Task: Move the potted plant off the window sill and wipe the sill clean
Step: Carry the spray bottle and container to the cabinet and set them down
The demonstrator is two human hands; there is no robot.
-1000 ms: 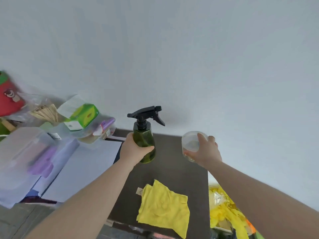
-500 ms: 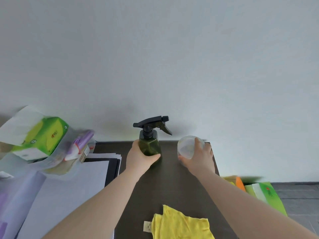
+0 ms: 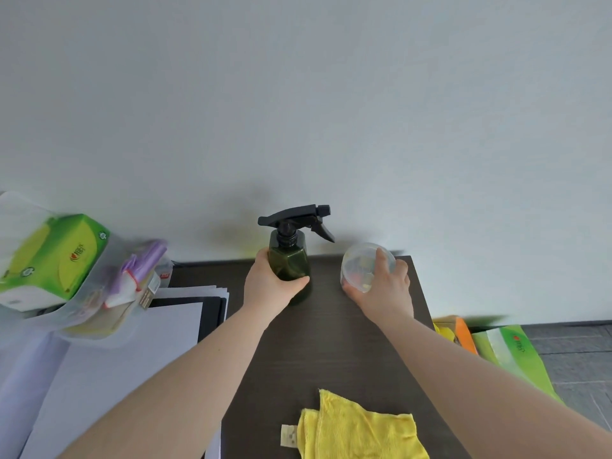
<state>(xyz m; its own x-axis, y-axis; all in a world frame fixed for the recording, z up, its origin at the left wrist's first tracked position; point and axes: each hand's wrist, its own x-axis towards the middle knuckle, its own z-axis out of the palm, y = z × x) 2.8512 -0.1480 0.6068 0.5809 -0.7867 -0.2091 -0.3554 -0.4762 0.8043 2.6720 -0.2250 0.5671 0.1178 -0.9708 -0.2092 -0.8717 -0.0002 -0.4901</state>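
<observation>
My left hand (image 3: pixel 269 286) is wrapped around a dark green spray bottle (image 3: pixel 288 260) with a black trigger head, standing at the back of a dark brown table (image 3: pixel 331 346) against a white wall. To its right my right hand (image 3: pixel 381 289) grips a clear round plastic cup (image 3: pixel 359 265), held tilted just above the table top. A yellow cloth (image 3: pixel 357 429) lies folded near the table's front edge. No potted plant or window sill is in view.
White sheets of paper (image 3: pixel 109 369) over a dark folder cover the left side. A green tissue pack (image 3: pixel 56 256) and purple items sit in clear plastic at the far left. Green and orange bags (image 3: pixel 503 346) lie on the grey floor at the right.
The view has swung right and down, so the clutter on the left slid out of frame. Both hands brought the bottle and the cup closer to the wall.
</observation>
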